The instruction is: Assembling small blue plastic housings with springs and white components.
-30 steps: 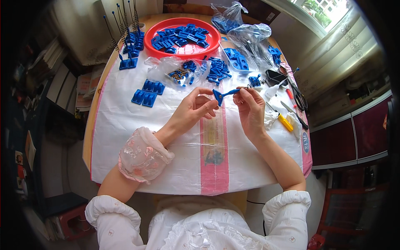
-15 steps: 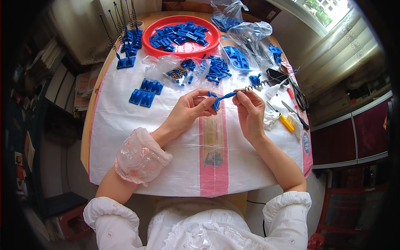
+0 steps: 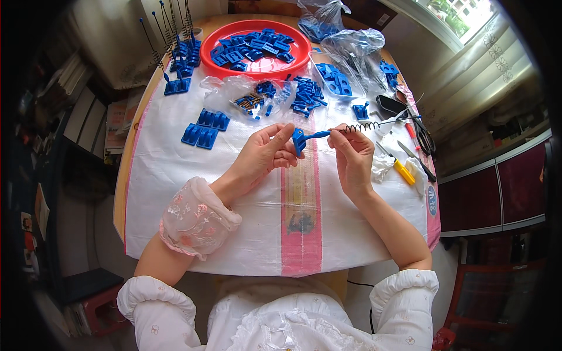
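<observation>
Over the middle of the table, a blue plastic base with a blue stem (image 3: 299,142) is held between my two hands. A black coiled spring wire (image 3: 362,127) runs from the stem toward the right. My left hand (image 3: 262,157) has its thumb and fingers closed at the base's left edge. The fingers of my right hand (image 3: 353,153) pinch the far end of the stem, where the coil begins. Paired blue bases (image 3: 206,136) lie flat beyond my left hand. Another small blue piece (image 3: 360,111) rests past my right hand.
A red round tray (image 3: 255,75) of blue parts stands at the back, near a bag of small pins (image 3: 250,104) and a clear box (image 3: 336,82). Finished-looking spring pieces (image 3: 177,86) stand far left. Scissors (image 3: 422,136) and a yellow-handled screwdriver (image 3: 404,172) lie right.
The base has turned so that its broad face shows. My left fingers have shifted from around it to its left edge. The coiled wire has swung slightly nearer, uncovering the small blue piece.
</observation>
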Available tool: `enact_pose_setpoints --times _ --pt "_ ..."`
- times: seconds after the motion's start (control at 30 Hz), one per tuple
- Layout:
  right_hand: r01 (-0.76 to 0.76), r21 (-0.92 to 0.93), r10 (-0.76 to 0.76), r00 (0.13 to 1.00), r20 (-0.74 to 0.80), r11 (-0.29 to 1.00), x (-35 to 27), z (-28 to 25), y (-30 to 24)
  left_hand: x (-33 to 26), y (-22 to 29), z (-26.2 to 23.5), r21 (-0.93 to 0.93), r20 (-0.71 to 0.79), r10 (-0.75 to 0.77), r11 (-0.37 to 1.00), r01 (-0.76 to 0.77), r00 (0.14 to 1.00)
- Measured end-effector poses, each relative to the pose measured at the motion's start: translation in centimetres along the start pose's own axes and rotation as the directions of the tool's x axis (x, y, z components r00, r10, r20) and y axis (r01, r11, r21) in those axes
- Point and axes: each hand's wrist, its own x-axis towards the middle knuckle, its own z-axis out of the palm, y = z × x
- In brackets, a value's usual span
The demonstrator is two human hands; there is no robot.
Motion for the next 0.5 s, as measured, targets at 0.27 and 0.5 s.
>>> enact_pose_setpoints --times 0.27,0.5 --pt "0.028 -0.025 -0.029 0.999 -0.022 0.999 0.1 -0.3 -0.1 -0.2 0.1 1.3 0.025 -0.058 0.028 0.999 -0.026 0.998" --pt "0.205 -0.253 -0.187 0.978 0.091 0.946 -0.4 0.7 -0.8 0.1 -0.6 -0.1 -0.014 -0.006 -0.041 0.999 0.041 0.999"
